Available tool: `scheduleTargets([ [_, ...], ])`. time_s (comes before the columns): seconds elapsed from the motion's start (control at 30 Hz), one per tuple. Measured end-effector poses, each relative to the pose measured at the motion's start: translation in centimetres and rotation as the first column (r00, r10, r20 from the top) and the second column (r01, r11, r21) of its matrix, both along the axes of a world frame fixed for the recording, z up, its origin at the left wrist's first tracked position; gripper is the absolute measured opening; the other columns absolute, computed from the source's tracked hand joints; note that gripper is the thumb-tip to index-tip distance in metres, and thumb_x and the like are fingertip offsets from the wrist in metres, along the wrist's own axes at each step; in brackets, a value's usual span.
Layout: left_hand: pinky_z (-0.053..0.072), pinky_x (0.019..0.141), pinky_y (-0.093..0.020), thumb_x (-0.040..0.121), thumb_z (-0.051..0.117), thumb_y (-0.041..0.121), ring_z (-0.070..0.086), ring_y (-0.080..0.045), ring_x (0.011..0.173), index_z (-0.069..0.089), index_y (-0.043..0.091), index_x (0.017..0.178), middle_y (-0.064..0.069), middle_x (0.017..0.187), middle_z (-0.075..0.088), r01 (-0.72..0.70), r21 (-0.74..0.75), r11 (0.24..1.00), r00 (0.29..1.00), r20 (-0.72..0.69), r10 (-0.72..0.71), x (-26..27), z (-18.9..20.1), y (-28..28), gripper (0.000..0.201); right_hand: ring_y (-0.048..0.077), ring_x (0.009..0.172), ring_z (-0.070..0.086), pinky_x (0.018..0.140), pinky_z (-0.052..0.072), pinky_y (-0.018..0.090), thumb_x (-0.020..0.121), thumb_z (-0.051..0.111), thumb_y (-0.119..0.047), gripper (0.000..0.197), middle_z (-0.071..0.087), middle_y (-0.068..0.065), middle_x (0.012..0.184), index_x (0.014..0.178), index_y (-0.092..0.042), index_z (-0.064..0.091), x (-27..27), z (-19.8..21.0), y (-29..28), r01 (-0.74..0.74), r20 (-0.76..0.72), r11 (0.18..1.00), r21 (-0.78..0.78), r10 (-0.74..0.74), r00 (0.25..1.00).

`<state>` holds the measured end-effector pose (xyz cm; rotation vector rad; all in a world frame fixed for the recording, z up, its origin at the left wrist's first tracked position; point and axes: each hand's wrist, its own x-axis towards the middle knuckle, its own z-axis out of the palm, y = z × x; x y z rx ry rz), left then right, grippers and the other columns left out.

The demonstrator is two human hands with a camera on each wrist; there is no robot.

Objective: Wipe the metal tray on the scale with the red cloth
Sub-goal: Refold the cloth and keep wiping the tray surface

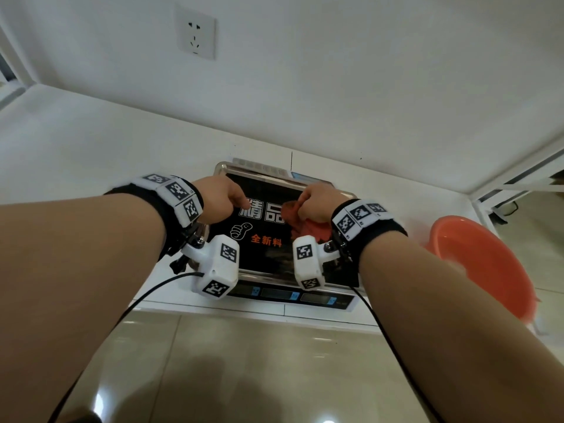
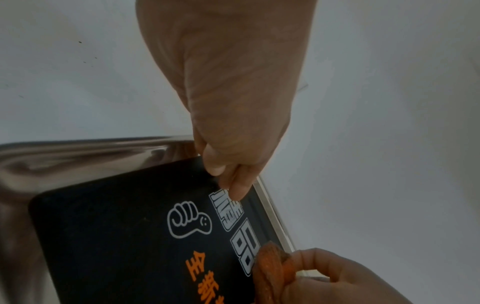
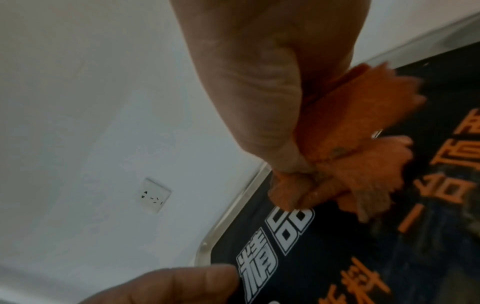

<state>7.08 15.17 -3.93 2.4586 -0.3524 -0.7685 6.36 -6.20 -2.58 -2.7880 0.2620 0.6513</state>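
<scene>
The metal tray (image 1: 224, 167) sits on the scale (image 1: 293, 296), its bottom covered by a black printed sheet (image 1: 265, 239) with white and orange characters. The right hand (image 1: 317, 204) has its grip closed round the bunched red cloth (image 1: 308, 227), holding it over the far right part of the tray, probably gathered into a wad for firmer rubbing. The left hand (image 1: 221, 199) is over the tray's far left part, thumb and forefinger pinched together just above the sheet; whether they actually hold its edge I cannot tell. It may be steadying or lifting it. The scale stands on a white table (image 1: 91, 148) against a white wall with a socket (image 1: 195, 32). To the tray's right, an orange basin (image 1: 488, 257); glossy floor tiles (image 1: 244, 361) lie below.
</scene>
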Motion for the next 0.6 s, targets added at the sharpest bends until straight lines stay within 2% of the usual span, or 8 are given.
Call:
scheduleTargets([
  [0.07, 0.038, 0.112, -0.033, 0.086, 0.042, -0.009, 0.052, -0.018, 0.127, 0.06, 0.021, 0.128, 0.001, 0.137, 0.056, -0.002, -0.011, 1.0, 1.0, -0.014, 0.002, 0.0, 0.0, 0.0, 0.054, 0.024, 0.101, 0.068, 0.089, 0.057, 0.036, 0.088, 0.062, -0.014, 0.019, 0.073, 0.007, 0.105, 0.1, -0.014, 0.076, 0.0, -0.4, 0.5, 0.007, 0.075, 1.0, -0.018, -0.005, 0.997],
  [0.13, 0.039, 0.111, -0.032, 0.086, 0.041, -0.009, 0.052, -0.017, 0.127, 0.059, 0.021, 0.128, 0.001, 0.136, 0.057, -0.005, -0.013, 1.0, 1.0, -0.016, 0.004, 0.0, 0.0, 0.0, 0.055, 0.026, 0.096, 0.071, 0.085, 0.059, 0.037, 0.089, 0.058, -0.009, 0.02, 0.075, 0.008, 0.1, 0.097, -0.014, 0.076, -0.2, -0.7, 1.3, -0.011, 0.121, 1.0, -0.016, 0.012, 0.993],
  [0.2, 0.04, 0.11, -0.033, 0.086, 0.042, -0.007, 0.053, -0.018, 0.126, 0.06, 0.022, 0.127, 0.001, 0.135, 0.058, 0.002, -0.007, 1.0, 1.0, -0.02, -0.002, -0.1, 0.0, -0.1, 0.054, 0.028, 0.086, 0.074, 0.078, 0.063, 0.043, 0.088, 0.061, -0.007, 0.018, 0.076, 0.01, 0.093, 0.093, -0.013, 0.077, -0.6, -0.7, 2.3, -0.033, 0.104, 0.998, 0.049, 0.027, 0.994],
  [0.33, 0.043, 0.107, -0.034, 0.086, 0.043, -0.005, 0.056, -0.019, 0.121, 0.066, 0.023, 0.118, -0.001, 0.131, 0.06, 0.014, 0.025, 1.0, 1.0, 0.005, -0.014, -0.4, 0.2, -0.2, 0.048, 0.033, 0.083, 0.075, 0.074, 0.063, 0.047, 0.085, 0.063, -0.004, 0.018, 0.076, 0.013, 0.094, 0.095, -0.014, 0.074, -1.8, -0.4, 3.4, -0.121, 0.006, 0.982, 0.145, 0.122, 0.993],
  [0.43, 0.048, 0.101, -0.031, 0.087, 0.044, -0.003, 0.058, -0.019, 0.116, 0.066, 0.023, 0.117, -0.001, 0.129, 0.06, 0.048, 0.058, 0.997, 0.999, 0.012, -0.049, -0.8, 0.8, -0.5, 0.046, 0.025, 0.075, 0.075, 0.06, 0.063, 0.035, 0.077, 0.065, 0.001, 0.023, 0.076, 0.006, 0.084, 0.09, -0.016, 0.075, -2.3, -0.3, 3.4, -0.189, -0.086, 0.974, 0.124, 0.2, 0.976],
  [0.5, 0.049, 0.099, -0.03, 0.088, 0.042, -0.003, 0.058, -0.02, 0.116, 0.063, 0.02, 0.121, -0.002, 0.13, 0.059, 0.073, 0.08, 0.994, 0.997, -0.005, -0.072, -1.1, 1.3, -0.5, 0.046, 0.017, 0.074, 0.071, 0.053, 0.057, 0.025, 0.072, 0.068, 0.001, 0.026, 0.076, -0.001, 0.08, 0.086, -0.019, 0.078, -2.2, 0.1, 2.9, -0.222, -0.168, 0.971, 0.092, 0.235, 0.957],
  [0.6, 0.046, 0.099, -0.028, 0.09, 0.04, -0.004, 0.054, -0.021, 0.123, 0.057, 0.018, 0.128, -0.003, 0.138, 0.053, 0.081, 0.095, 0.992, 0.997, -0.005, -0.081, -1.3, 1.5, -0.8, 0.047, 0.012, 0.077, 0.068, 0.054, 0.05, 0.02, 0.073, 0.071, -0.004, 0.023, 0.073, -0.007, 0.08, 0.081, -0.025, 0.077, -1.5, 1.6, 1.4, -0.129, -0.074, 0.986, 0.107, 0.138, 0.988],
])
